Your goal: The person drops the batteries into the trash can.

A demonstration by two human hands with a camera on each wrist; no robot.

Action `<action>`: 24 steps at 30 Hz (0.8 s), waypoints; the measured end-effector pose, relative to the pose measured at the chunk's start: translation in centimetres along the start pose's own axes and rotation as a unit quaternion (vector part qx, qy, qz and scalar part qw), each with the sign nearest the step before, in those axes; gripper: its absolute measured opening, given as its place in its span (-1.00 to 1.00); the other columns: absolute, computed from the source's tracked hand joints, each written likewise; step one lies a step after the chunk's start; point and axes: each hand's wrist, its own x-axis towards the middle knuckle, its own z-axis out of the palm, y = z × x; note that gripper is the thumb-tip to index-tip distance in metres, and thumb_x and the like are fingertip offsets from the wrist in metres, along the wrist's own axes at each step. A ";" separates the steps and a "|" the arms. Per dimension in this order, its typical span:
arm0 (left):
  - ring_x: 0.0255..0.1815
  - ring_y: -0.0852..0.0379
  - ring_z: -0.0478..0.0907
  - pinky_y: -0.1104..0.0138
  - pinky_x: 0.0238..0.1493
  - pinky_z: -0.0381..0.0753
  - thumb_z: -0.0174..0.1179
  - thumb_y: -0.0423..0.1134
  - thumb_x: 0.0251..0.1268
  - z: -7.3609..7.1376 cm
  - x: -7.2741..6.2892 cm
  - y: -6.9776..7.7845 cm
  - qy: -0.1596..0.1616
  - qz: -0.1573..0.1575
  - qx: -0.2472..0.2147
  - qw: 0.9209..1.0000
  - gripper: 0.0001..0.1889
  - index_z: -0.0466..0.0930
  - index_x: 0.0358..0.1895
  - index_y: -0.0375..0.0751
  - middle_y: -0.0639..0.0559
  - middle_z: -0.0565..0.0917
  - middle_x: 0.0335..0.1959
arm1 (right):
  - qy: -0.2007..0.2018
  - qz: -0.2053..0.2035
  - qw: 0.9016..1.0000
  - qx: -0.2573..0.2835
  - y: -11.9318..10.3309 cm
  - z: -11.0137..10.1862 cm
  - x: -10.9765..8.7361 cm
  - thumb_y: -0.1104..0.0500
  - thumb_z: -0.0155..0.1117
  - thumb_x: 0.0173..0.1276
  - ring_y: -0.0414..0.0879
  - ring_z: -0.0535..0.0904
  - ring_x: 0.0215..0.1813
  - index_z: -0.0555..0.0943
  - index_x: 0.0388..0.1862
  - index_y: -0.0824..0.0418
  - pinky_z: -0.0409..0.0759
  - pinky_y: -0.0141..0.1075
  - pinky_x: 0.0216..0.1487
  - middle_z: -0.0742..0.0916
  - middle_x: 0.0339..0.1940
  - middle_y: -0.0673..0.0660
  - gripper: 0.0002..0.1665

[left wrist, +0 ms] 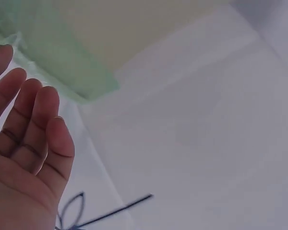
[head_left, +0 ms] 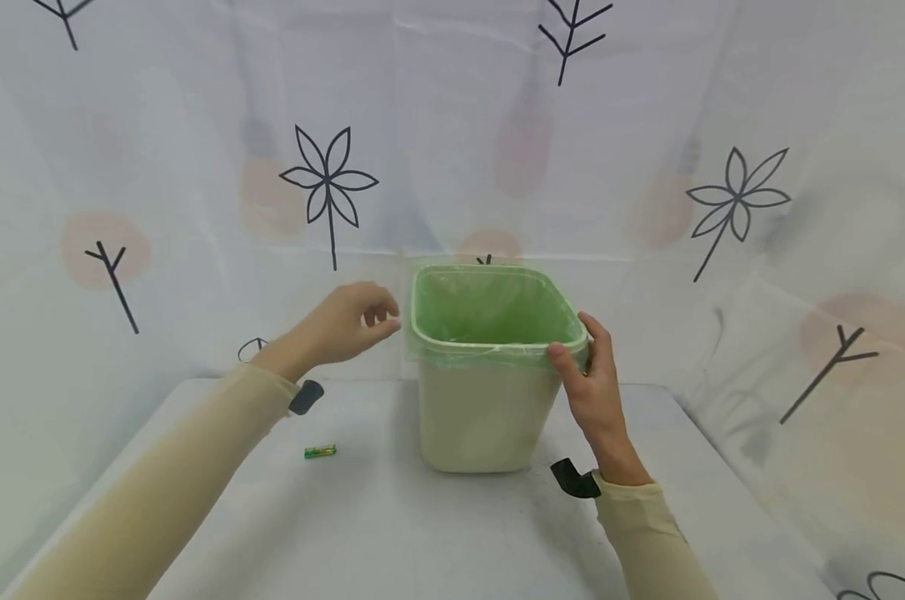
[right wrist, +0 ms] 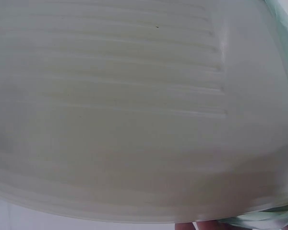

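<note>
A cream-coloured trash bin [head_left: 482, 417] stands on the table, lined with a thin green plastic bag [head_left: 490, 304] folded over its rim. My right hand [head_left: 598, 392] grips the bin's right rim over the bag, with the thumb on the front corner. The bin's ribbed side [right wrist: 134, 96] fills the right wrist view, where only a few fingertips show at the bottom edge. Just left of the rim, my left hand [head_left: 351, 325] hovers with loosely bent fingers and holds nothing. In the left wrist view the bag's folded edge [left wrist: 93, 84] is close to those fingers.
A small green and gold battery [head_left: 320, 452] lies on the white table [head_left: 377, 533], left of the bin. Behind the table hangs a white cloth [head_left: 437, 125] printed with flowers and twigs. Each wrist carries a dark strap-like piece.
</note>
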 end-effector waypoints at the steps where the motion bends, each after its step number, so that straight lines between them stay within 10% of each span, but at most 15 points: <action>1: -0.30 0.13 0.48 0.24 -0.22 0.52 0.23 -0.23 0.27 0.2 -0.8 -0.4 -0.010 -0.010 0.006 1.000 -0.83 0.61 -0.15 -0.20 0.07 0.58 -0.33 | -0.001 0.001 1.000 -0.001 0.0 0.0 0.0 0.17 0.18 0.40 -0.06 0.44 0.08 0.10 0.48 0.07 0.40 -0.38 0.02 0.48 0.20 0.27 -0.24; 13: -0.29 0.15 0.47 0.25 -0.22 0.49 0.32 -0.21 0.18 4.7 -8.5 -4.1 -0.090 -0.095 -0.004 0.991 -0.78 0.58 -0.11 -0.10 0.14 0.54 -0.33 | 0.002 0.009 1.000 -0.002 0.1 0.0 -0.2 0.15 0.18 0.40 -0.06 0.42 0.13 0.10 0.48 0.07 0.37 -0.37 0.06 0.45 0.23 0.26 -0.24; 24: -0.30 0.13 0.47 0.22 -0.24 0.49 0.37 -0.25 0.09 7.8 -12.6 -6.7 -0.149 -0.145 -0.005 0.978 -0.75 0.58 -0.15 -0.09 0.13 0.52 -0.35 | -0.002 -0.003 1.000 0.003 0.0 0.1 0.0 0.17 0.17 0.40 -0.06 0.42 0.13 0.11 0.48 0.05 0.37 -0.35 0.07 0.45 0.25 0.25 -0.26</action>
